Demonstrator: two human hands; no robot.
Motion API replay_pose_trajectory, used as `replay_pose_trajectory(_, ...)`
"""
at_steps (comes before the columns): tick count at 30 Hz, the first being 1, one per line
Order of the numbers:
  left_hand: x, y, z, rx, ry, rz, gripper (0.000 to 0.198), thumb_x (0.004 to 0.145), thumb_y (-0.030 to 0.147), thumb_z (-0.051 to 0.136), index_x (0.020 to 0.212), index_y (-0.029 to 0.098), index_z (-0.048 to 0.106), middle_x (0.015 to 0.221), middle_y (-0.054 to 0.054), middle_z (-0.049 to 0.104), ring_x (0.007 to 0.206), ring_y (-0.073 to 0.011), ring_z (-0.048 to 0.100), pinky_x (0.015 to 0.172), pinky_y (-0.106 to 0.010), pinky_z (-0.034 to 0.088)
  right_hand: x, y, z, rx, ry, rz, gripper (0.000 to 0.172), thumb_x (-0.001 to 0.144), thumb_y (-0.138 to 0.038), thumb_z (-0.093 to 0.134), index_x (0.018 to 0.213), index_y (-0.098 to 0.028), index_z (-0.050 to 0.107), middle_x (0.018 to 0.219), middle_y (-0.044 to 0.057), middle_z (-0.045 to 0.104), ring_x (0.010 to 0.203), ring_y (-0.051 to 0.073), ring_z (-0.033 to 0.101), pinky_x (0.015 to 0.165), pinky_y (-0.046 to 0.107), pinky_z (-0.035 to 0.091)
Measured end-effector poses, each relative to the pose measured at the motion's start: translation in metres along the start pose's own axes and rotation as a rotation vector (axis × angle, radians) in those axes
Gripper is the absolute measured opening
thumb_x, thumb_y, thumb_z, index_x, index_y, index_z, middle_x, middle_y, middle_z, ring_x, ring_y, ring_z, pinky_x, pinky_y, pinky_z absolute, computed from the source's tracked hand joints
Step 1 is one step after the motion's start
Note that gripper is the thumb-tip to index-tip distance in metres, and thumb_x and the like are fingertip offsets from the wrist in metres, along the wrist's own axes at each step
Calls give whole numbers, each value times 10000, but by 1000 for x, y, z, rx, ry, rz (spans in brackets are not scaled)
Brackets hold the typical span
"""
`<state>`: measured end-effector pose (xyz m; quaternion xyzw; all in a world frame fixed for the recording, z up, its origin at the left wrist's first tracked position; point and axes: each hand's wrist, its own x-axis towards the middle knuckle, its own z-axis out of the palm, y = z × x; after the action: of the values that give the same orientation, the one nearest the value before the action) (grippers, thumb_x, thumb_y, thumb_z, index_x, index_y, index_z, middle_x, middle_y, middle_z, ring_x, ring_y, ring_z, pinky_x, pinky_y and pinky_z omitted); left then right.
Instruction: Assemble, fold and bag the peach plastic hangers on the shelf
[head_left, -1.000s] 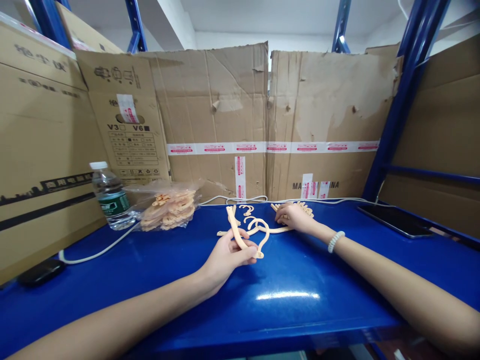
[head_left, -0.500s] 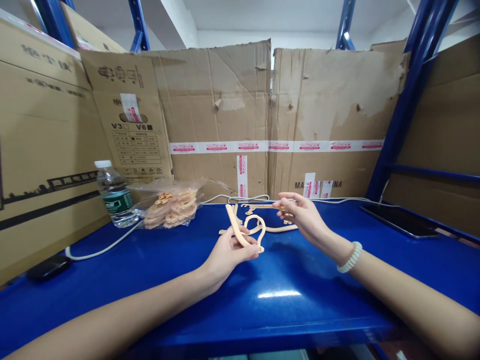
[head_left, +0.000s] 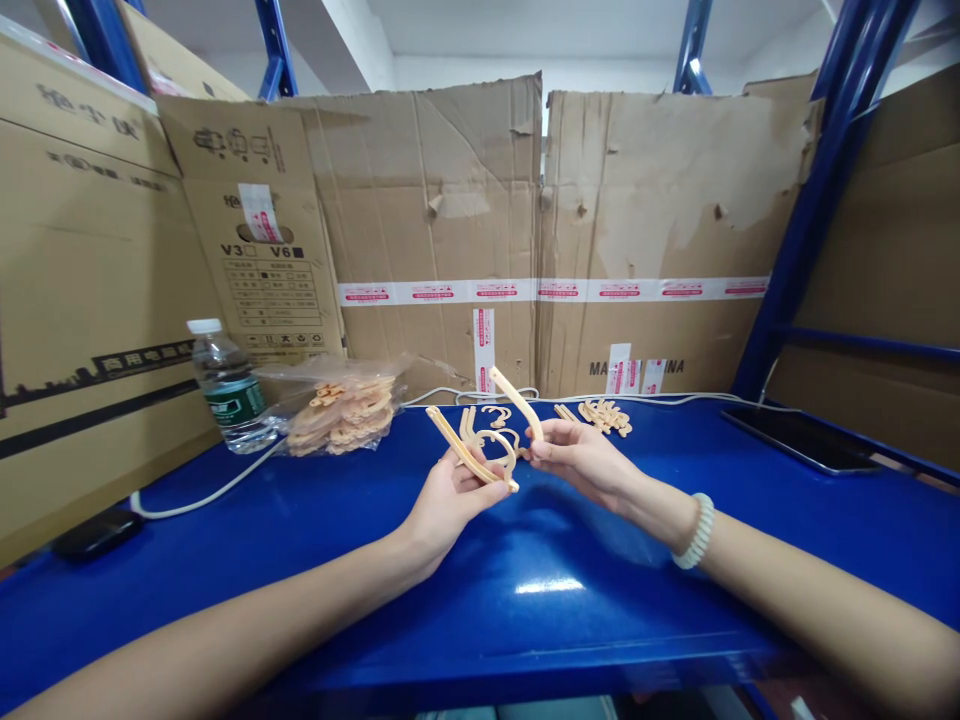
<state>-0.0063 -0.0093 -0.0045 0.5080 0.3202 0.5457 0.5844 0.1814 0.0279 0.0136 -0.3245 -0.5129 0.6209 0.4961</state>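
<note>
My left hand (head_left: 450, 505) is closed on a beige plastic hanger arm with a curved hook (head_left: 513, 458) at its lower end. The left hanger arm (head_left: 450, 438) slants up to the left. Close by on the right, my right hand (head_left: 585, 458) pinches a second hanger arm (head_left: 516, 397) by its lower end, its free end pointing up and left. The two arms are apart. Behind the hands lie loose hooks (head_left: 496, 412), more hanger arms (head_left: 468, 422) and a pile of small beige pieces (head_left: 604, 416). My fingers partly hide the gripped ends.
On the blue table (head_left: 360, 590) a clear bag (head_left: 349, 415) of beige pieces lies beside a water bottle (head_left: 232, 400). A black flat device (head_left: 799, 442) lies at right, a small black object (head_left: 97, 535) at left. A white cable and cardboard panels (head_left: 435, 230) line the back.
My right hand has come nearer to my left and lower, turning its hanger arm from nearly level to steeply upright. The left hanger arm has tilted further left. The pile of small pieces now shows.
</note>
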Motion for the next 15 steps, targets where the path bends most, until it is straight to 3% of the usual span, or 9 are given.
replay_pose_trajectory(4,1,1,1,-20,-2,7,487,574,134,843,867,178,456,796,-9,695,816,-156,675,843,-308,511,2,3,-2,-89,-85,1,332,550,-283,860,781,-153,660,670,-15,655,604,80,559,573,217,429)
replay_pose_trajectory(8,2,1,1,-41,-26,27,469,587,145,838,842,184,447,785,-11,693,846,-169,675,832,-301,510,0,-2,0,-137,-220,40,328,564,-267,855,779,-142,641,711,4,679,615,87,599,625,235,480)
replay_pose_trajectory(15,0,3,1,-50,-60,22,462,599,119,829,824,187,431,794,-7,695,805,-152,677,792,-274,517,-2,-4,0,-242,-270,17,326,586,-273,838,815,-119,664,716,32,702,645,127,662,659,269,546)
